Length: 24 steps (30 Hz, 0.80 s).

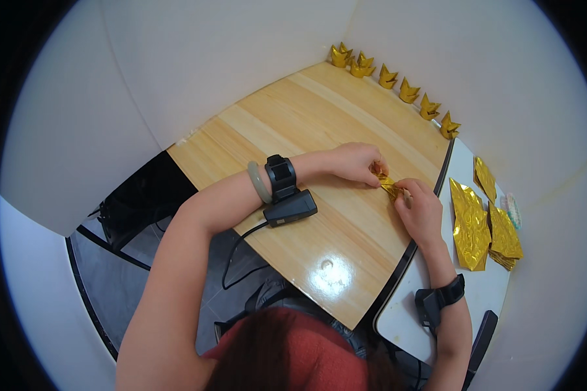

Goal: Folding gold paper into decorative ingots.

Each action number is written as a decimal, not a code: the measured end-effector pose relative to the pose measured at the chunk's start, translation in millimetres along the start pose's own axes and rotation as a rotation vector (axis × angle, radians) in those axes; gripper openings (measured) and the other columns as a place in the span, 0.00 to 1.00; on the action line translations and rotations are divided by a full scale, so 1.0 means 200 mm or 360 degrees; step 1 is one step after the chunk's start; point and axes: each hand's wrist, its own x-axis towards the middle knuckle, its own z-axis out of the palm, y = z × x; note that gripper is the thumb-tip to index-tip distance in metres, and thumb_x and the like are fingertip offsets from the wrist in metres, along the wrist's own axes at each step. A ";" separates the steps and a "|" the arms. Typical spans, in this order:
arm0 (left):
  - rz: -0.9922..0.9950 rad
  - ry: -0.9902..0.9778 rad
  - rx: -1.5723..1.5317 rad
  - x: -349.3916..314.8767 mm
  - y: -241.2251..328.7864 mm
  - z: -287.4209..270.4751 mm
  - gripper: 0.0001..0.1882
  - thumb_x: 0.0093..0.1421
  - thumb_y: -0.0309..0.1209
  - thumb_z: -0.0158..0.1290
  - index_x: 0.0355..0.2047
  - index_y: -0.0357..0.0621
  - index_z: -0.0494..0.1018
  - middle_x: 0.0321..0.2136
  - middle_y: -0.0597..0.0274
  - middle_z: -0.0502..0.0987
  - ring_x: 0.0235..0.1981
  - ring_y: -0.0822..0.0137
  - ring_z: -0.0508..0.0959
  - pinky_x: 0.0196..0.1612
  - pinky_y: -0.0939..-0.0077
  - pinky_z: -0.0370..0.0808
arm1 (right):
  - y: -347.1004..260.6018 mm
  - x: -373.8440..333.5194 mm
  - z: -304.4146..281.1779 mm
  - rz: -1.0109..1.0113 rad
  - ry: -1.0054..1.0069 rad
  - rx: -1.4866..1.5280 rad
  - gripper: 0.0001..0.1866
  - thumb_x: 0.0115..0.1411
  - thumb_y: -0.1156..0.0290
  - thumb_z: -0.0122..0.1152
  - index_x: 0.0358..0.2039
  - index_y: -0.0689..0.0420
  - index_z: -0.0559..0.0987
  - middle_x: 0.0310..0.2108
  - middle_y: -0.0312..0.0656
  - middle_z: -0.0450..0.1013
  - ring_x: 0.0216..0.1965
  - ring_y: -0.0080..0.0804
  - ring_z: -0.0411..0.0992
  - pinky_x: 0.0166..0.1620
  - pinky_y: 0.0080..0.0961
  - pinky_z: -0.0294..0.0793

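Between my two hands is a small piece of folded gold foil paper [388,185], held just above or on the wooden tabletop near its right side. My left hand [359,163] pinches its left end with thumb and fingertips. At the other end, my right hand [420,205] grips it between thumb and bent fingers. The fingers cover much of the paper, so its exact fold is hard to make out. Flat gold foil sheets [469,225] lie on the white surface to the right of my right hand.
Several folded gold crown shapes [388,76] stand in a row along the far right edge of the wooden table [274,120]. More gold sheets [504,232] are stacked on the white table [404,319], beside a small pale-coloured item [513,210]. Walls enclose the far sides.
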 end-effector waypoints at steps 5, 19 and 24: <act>-0.0001 -0.0042 0.0057 0.00 0.00 -0.01 0.19 0.48 0.37 0.58 0.38 0.39 0.76 0.33 0.53 0.74 0.32 0.62 0.75 0.36 0.72 0.72 | -0.04 0.00 -0.02 -0.0099 0.0021 -0.0158 0.06 0.47 0.73 0.59 0.28 0.56 0.78 0.35 0.39 0.73 0.37 0.36 0.72 0.36 0.29 0.73; 0.0004 -0.0051 0.0076 0.02 0.00 0.00 0.11 0.54 0.34 0.55 0.38 0.48 0.77 0.32 0.58 0.74 0.34 0.63 0.75 0.35 0.72 0.70 | 0.10 0.01 0.09 0.0195 -0.0002 0.0188 0.16 0.48 0.67 0.67 0.36 0.59 0.75 0.38 0.47 0.71 0.42 0.44 0.67 0.47 0.34 0.65; 0.0256 0.0173 0.0321 0.02 0.00 0.04 0.11 0.52 0.31 0.56 0.37 0.46 0.75 0.32 0.58 0.74 0.33 0.61 0.75 0.35 0.71 0.71 | 0.11 0.01 0.09 0.0168 -0.0042 0.0131 0.16 0.49 0.69 0.66 0.36 0.61 0.73 0.36 0.46 0.71 0.39 0.38 0.69 0.43 0.29 0.67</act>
